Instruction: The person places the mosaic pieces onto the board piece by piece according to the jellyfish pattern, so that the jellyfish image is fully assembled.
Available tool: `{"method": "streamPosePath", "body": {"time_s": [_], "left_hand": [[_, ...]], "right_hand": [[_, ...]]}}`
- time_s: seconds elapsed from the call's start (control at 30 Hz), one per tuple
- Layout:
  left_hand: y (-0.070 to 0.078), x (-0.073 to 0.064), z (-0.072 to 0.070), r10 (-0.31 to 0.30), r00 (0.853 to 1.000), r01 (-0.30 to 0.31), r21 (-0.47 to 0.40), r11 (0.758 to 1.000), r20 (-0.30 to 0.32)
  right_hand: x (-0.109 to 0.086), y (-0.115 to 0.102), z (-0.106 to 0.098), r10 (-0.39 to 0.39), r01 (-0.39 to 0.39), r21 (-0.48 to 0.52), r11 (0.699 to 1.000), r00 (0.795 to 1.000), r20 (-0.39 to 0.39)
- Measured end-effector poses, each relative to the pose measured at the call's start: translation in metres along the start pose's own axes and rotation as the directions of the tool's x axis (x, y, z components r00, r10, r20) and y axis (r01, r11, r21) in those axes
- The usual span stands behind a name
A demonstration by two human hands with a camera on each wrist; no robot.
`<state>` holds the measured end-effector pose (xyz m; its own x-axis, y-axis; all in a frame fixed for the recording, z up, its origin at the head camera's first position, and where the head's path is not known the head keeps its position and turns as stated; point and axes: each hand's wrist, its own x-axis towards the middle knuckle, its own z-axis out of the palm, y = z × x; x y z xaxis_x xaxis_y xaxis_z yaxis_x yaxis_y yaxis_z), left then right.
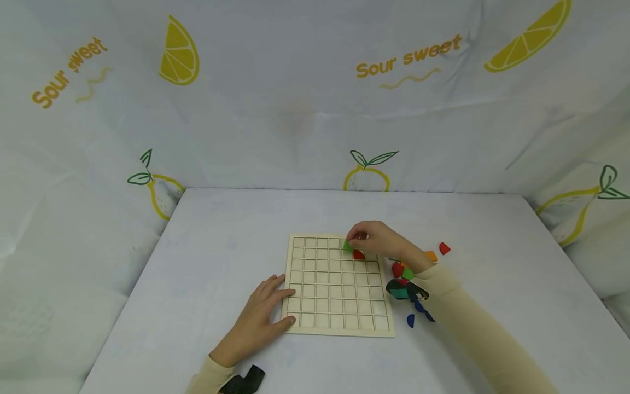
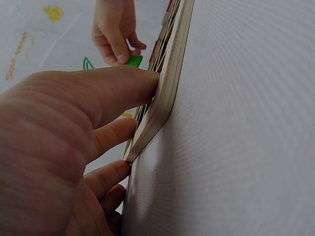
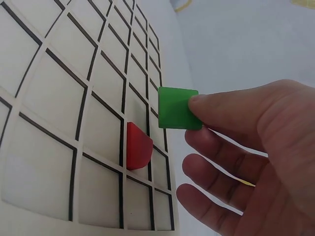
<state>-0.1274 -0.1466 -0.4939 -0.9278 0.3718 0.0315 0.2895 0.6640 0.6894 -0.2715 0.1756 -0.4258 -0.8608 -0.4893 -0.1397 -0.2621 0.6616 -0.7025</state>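
A pale wooden grid board with square recesses lies flat on the white table. My right hand is over its far right part and pinches a green square tile between thumb and fingers. In the right wrist view the tile is tilted above the grid. Close to it, a red piece with a rounded side sits in one of the recesses. My left hand rests at the board's near left edge, fingers spread. Its thumb touches the rim from above.
Right of the board lies a loose pile of coloured pieces: red, green, orange and blue. A separate red piece lies farther right. White cloth with lemon prints hangs behind the table.
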Motion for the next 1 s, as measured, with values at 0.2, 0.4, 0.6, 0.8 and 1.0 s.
{"method": "streamPosePath", "body": {"time_s": [0.2, 0.4, 0.6, 0.8, 1.0], "left_hand": [[0.002, -0.001, 0.000, -0.003, 1.000, 0.003, -0.001, 1.000, -0.007], [0.003, -0.001, -0.001, -0.013, 1.000, 0.013, -0.004, 1.000, 0.000], [0.003, 0.000, -0.001, -0.012, 1.000, 0.012, -0.005, 1.000, 0.003], [0.003, 0.000, -0.001, -0.010, 1.000, 0.010, 0.001, 1.000, 0.000], [0.002, 0.000, 0.000, -0.019, 1.000, 0.019, -0.003, 1.000, -0.004]], "right_hand": [[0.002, 0.003, 0.006, 0.011, -0.011, -0.037, 0.999, 1.000, 0.002], [0.003, 0.004, 0.011, -0.004, 0.005, -0.052, 0.999, 1.000, 0.014], [0.003, 0.003, 0.011, 0.007, -0.006, -0.078, 0.997, 1.000, 0.017], [0.003, 0.003, 0.012, -0.005, 0.007, -0.079, 0.997, 1.000, 0.020], [0.004, 0.002, 0.014, 0.000, 0.002, -0.073, 0.997, 1.000, 0.018]]}}
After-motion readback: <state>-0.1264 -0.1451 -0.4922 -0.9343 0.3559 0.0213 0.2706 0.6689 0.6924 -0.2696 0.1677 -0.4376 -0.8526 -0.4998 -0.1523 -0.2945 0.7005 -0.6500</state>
